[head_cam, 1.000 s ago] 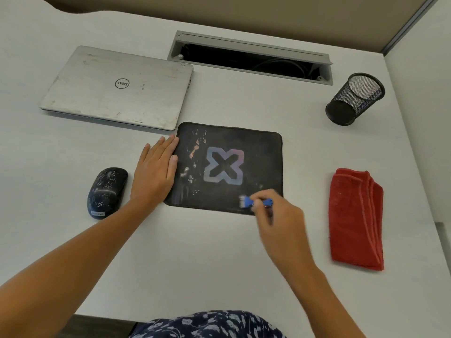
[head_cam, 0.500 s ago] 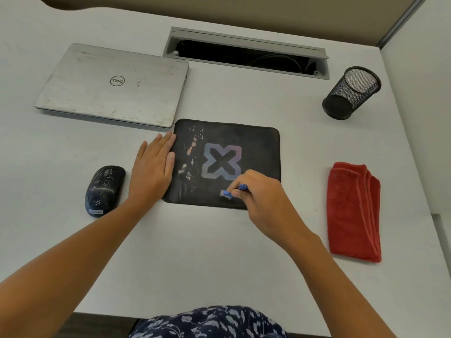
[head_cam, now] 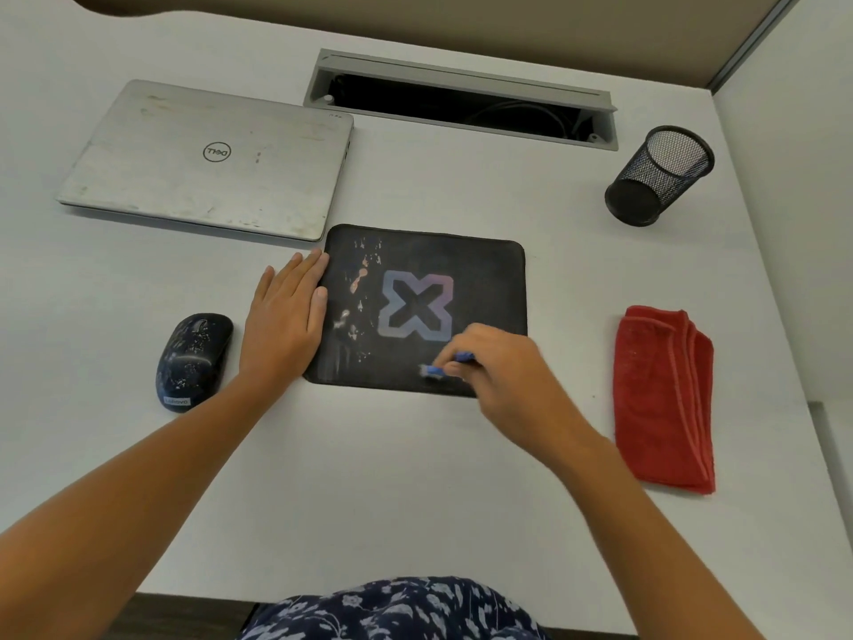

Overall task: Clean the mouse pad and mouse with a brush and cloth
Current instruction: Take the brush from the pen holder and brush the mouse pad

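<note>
Red cloth [head_cam: 664,399] lies right of mouse pad [head_cam: 484,279], mouse [head_cam: 194,362] left, laptop [head_cam: 207,164] behind.

The person wears a dark navy garment [head_cam: 397,609] printed with small flowers and leaves in pale blue and white. Only a patch of it shows at the bottom middle of the view, below the near edge of the bench [head_cam: 369,501], and its kind cannot be told. The left forearm [head_cam: 138,491] and right forearm [head_cam: 646,524] are bare along all that shows, as are the left hand [head_cam: 286,321] and right hand [head_cam: 503,376]. The nails seen on the left hand are short.
</note>
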{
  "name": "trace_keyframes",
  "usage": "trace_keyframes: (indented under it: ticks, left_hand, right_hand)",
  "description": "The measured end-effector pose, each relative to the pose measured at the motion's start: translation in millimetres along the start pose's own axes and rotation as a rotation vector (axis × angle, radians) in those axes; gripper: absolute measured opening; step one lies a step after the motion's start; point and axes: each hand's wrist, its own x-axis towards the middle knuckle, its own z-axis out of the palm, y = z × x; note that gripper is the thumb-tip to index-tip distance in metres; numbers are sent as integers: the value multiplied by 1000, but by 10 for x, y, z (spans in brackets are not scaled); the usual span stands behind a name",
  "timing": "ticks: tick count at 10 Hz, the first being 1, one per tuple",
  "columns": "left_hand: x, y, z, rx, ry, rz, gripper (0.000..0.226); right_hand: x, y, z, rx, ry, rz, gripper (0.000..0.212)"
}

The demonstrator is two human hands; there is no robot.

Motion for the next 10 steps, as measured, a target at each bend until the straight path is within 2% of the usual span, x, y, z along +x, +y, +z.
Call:
trace_keyframes:
  ticks: [1, 2, 3, 4, 5, 6, 7, 8, 9, 10]
  left_hand:
    - [1, 1, -1, -7, 0, 0, 50]
    - [3, 1, 4, -7, 3, 0, 50]
    - [3, -12, 9, -4, 8, 2, 50]
    - [3, -14, 15, -4, 6, 2, 50]
    - [4, -16, 11, 1, 5, 0, 50]
    - [1, -12, 10, -1, 5, 3, 50]
    - [3, -6, 7, -4, 2, 3, 50]
    - [6, -5, 9, -3, 5, 4, 50]
    - [2, -14, 15, -5, 0, 4, 50]
    - [-2, -12, 17, -7, 0, 3, 50]
  right_hand:
    - [48, -57, 86, 6, -69, 2, 13]
    - [-27, 117, -52, -105, -99, 123, 10]
    - [-172, 356, -259, -276, -35, 272, 16]
    - [-154, 284, -210, -90, 145, 240, 12]
    - [-26, -3, 123, 217, 211, 91, 17]
    - [-13, -99, 313, 287, 183, 110, 20]
    - [-163, 99, 295, 116, 408, 317, 14]
    - [-290, 252, 156, -136, 605, 438, 13]
    - [-254, 144, 172, 10, 664, 322, 12]
    - [-140, -77, 335, 268, 485, 176, 15]
